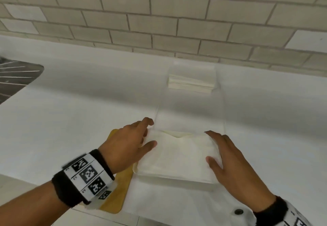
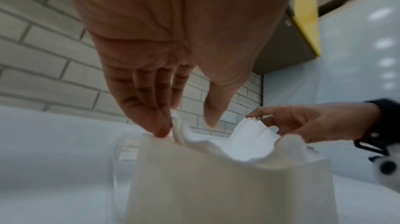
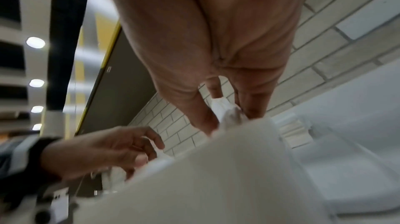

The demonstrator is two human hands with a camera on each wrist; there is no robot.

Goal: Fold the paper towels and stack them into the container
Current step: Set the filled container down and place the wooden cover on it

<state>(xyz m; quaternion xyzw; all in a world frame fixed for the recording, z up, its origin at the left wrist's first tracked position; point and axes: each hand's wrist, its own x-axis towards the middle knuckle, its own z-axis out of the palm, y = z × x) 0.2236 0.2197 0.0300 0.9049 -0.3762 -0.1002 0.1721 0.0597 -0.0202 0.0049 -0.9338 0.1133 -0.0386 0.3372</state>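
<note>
Paper towel (image 1: 177, 156) pinched by fingers of left hand (image 1: 123, 147) and right hand (image 1: 235, 165); container (image 1: 192, 101) behind holds folded stack (image 1: 191, 83)

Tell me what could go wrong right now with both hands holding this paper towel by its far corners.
The left hand and right hand pinch only the far corners of the paper towel, and its far edge sags between them, so the fold may crease unevenly. The clear container is hard to see against the white counter; a hand might knock it or the stack of folded towels inside.
</note>
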